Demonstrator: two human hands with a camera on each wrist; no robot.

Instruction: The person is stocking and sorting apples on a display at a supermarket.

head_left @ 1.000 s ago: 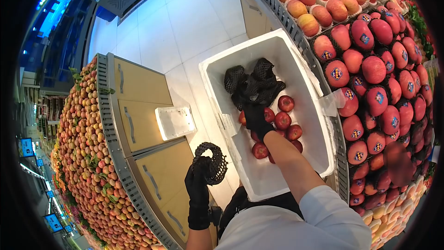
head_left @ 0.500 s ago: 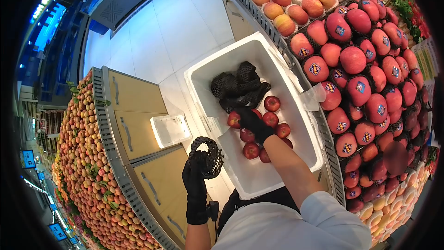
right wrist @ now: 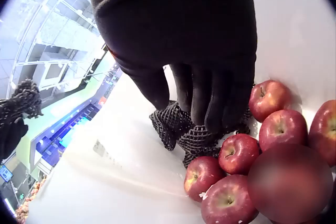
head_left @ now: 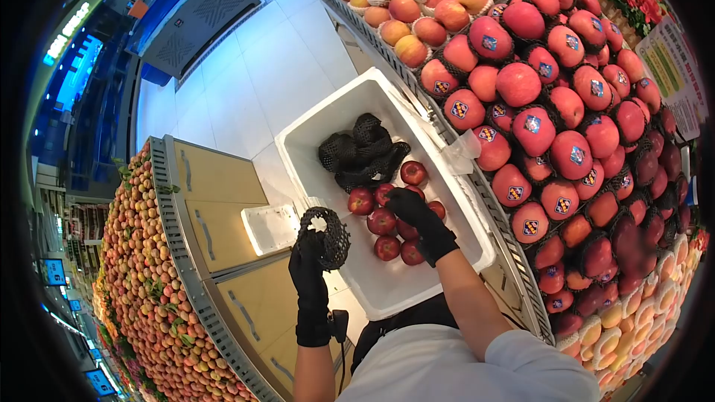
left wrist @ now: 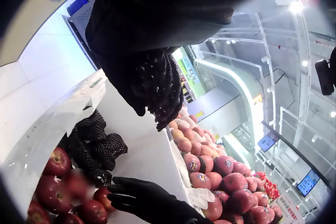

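My left hand [head_left: 307,272], in a black glove, grips a black foam fruit net [head_left: 335,242] beside the near left rim of a white foam box [head_left: 387,283]. The net's mouth faces up with white showing through it. Inside the box, my gloved right hand [head_left: 421,219] hovers over several red apples [head_left: 381,221], fingers extended and slightly bent, holding nothing. More black foam nets [head_left: 361,150] lie in a heap at the box's far end. In the right wrist view, the fingertips [right wrist: 212,121] overlap this heap, just beyond the apples.
A slanted display of large red apples [head_left: 532,130] in black nets borders the box on the right. On the left, small round fruit [head_left: 153,268] is piled above beige cabinets [head_left: 223,171]. A small white tray [head_left: 269,228] sits between cabinets and box.
My right hand has drawn back from beside the heaped nets toward me, uncovering more apples. The left hand still holds its net. The head view has shifted toward the right-hand display.
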